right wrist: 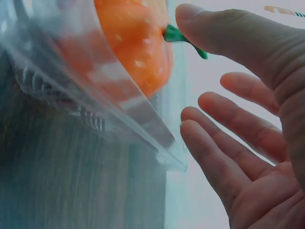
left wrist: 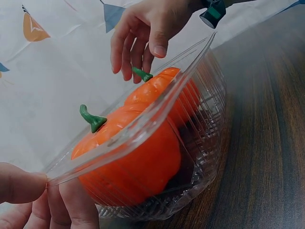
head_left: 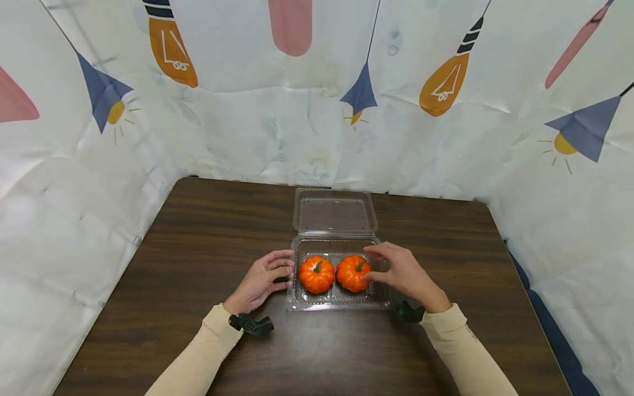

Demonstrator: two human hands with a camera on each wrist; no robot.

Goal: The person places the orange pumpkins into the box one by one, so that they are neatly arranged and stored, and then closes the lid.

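Note:
Two small orange toy pumpkins with green stems, a left one (head_left: 316,274) and a right one (head_left: 353,273), sit side by side in a clear plastic clamshell container (head_left: 339,306). Its lid (head_left: 335,212) is folded back, away from me. With thumb and fingers, my left hand (head_left: 263,279) pinches the container's left rim, as the left wrist view shows. Over the container's right side hovers my right hand (head_left: 403,270), fingers spread and apart from each other. Its thumb (right wrist: 224,33) is close to the right pumpkin's stem; whether they touch I cannot tell.
The container stands on a dark wood-grain table (head_left: 223,236). White fabric (head_left: 257,126) printed with lamps and bulbs hangs behind the table and along its sides. Each wrist wears a black strap (head_left: 252,324) over or beside a cream sleeve.

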